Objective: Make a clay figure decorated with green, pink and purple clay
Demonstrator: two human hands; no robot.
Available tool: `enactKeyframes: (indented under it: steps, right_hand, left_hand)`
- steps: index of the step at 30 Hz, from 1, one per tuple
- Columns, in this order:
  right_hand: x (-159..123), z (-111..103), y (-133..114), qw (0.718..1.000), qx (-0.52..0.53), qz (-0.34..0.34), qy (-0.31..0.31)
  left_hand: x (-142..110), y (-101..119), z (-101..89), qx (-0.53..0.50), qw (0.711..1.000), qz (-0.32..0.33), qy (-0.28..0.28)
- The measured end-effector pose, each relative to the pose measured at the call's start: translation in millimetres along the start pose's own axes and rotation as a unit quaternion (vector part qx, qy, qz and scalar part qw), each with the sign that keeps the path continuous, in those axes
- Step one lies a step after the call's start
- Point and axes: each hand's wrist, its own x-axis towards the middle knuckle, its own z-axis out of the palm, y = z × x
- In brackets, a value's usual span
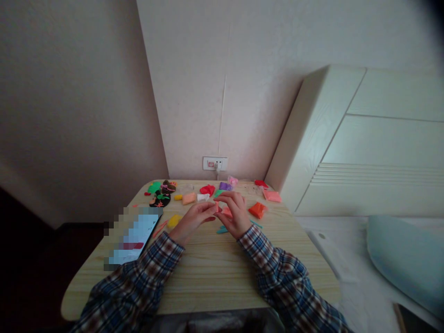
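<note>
Above the middle of the table, my left hand (194, 219) pinches a small pink piece of modelling clay (217, 206) between thumb and fingers. My right hand (236, 213) meets it from the other side, its fingers curved over the same piece. A larger pink packet (227, 212) shows behind the right fingers, partly covered. Below the hands lie teal modelling tools (222, 229), partly hidden by the right hand. A yellow lump (174, 221) rests beside my left wrist, with thin orange sticks (160, 228) to its left.
Farther back on the wooden table (208, 277) lie an orange packet (257, 210), a peach packet (189, 199), a red packet (207, 190) and a purple packet (225, 186). Dark and green clay figures (160, 199) sit at the back left. A tablet (138, 238), partly pixelated, lies left.
</note>
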Motion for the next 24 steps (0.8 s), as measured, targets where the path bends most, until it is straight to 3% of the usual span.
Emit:
enactKeyframes:
  steps: [17, 24]
  right_hand:
    - [0.4, -1.3, -0.4, 1.000, 0.001, -0.002, 0.003]
    - [-0.8, -0.7, -1.3, 1.000, 0.008, -0.010, -0.008]
  left_hand:
    - [-2.1, 3.4, 1.0, -0.026, 0.999, 0.019, -0.010]
    - [-1.3, 4.8, 2.6, -0.058, 0.998, 0.017, 0.011]
